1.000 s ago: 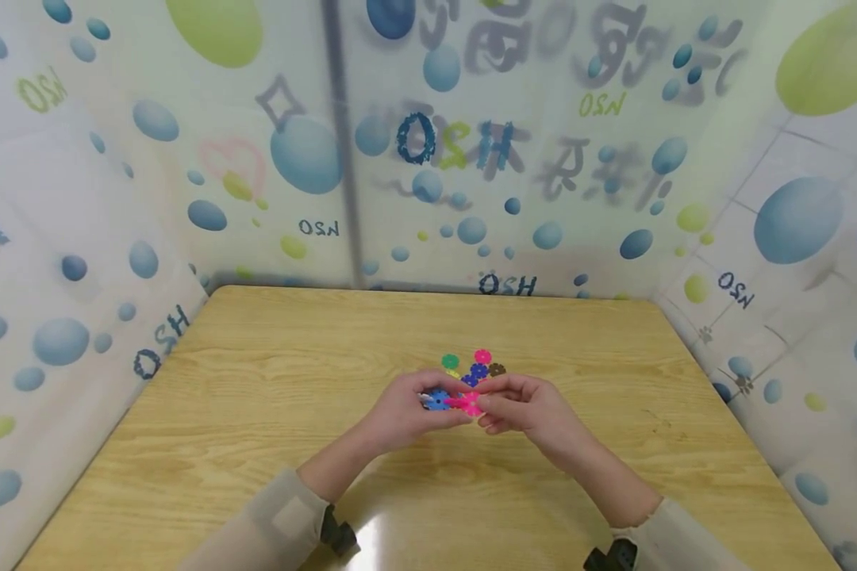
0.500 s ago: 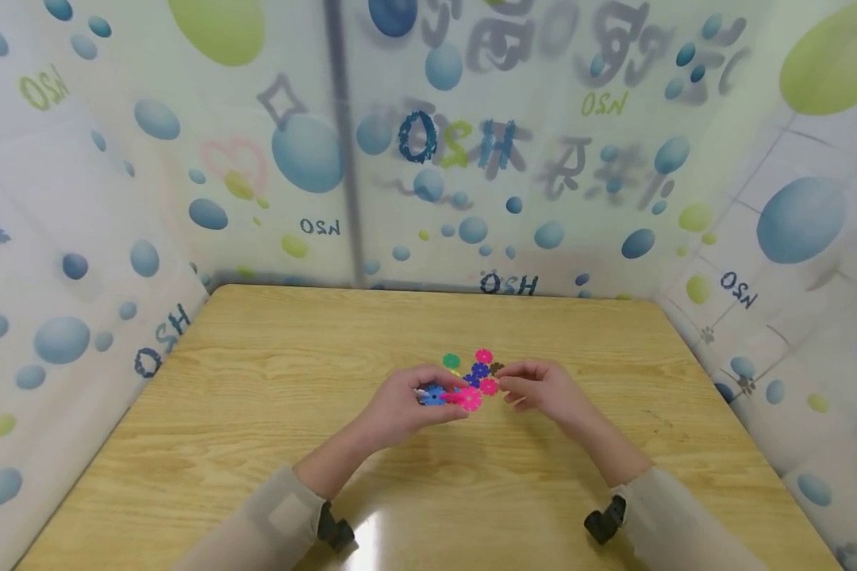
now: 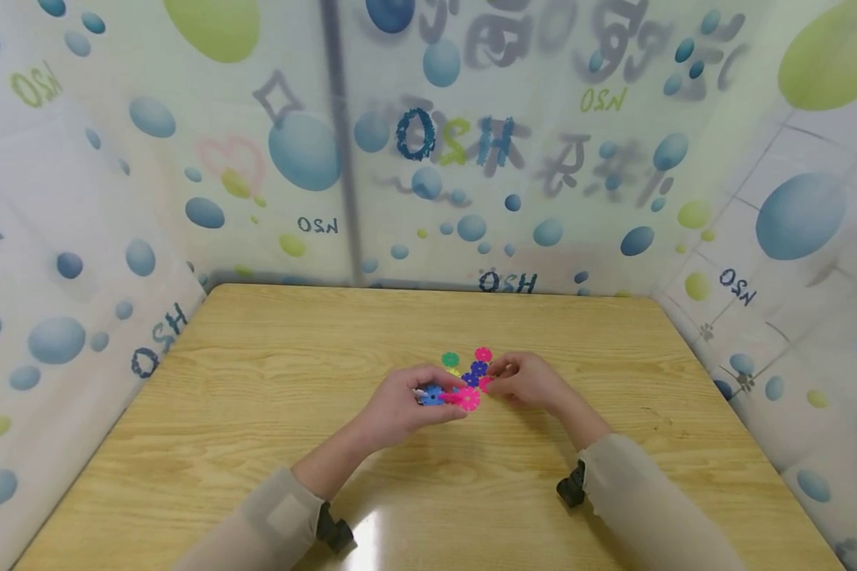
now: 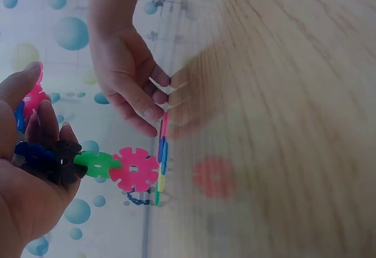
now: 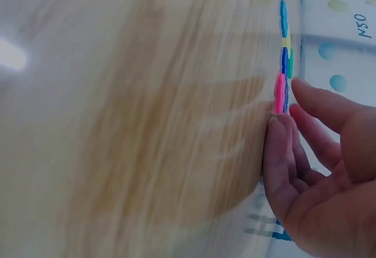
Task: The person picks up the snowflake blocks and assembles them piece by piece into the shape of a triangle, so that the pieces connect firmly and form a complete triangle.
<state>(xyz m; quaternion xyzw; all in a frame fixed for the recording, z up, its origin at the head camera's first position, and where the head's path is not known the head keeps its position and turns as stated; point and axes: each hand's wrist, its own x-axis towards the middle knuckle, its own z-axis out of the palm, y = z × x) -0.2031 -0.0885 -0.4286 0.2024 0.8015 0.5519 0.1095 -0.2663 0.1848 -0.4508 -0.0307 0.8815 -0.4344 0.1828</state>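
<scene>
In the head view my left hand holds a chain of notched plastic snowflake discs, with a blue disc and a pink disc showing at the fingers. More of that chain appears in the left wrist view: a dark disc, a green disc and a pink disc at its end. My right hand is low over the table beside loose discs, fingers loosely bent. Its fingertips are right at a loose pink disc; the thumb and fingers stand apart. The brown disc is hidden behind this hand.
Loose discs lie flat on the wooden table: a green one, a pink one, dark blue ones and a yellow one. Bubble-patterned curtains enclose the table's back and sides.
My right hand has left the chain, moved right, then come forward and down to the loose discs, covering the brown one. The left hand keeps the chain nearly in place.
</scene>
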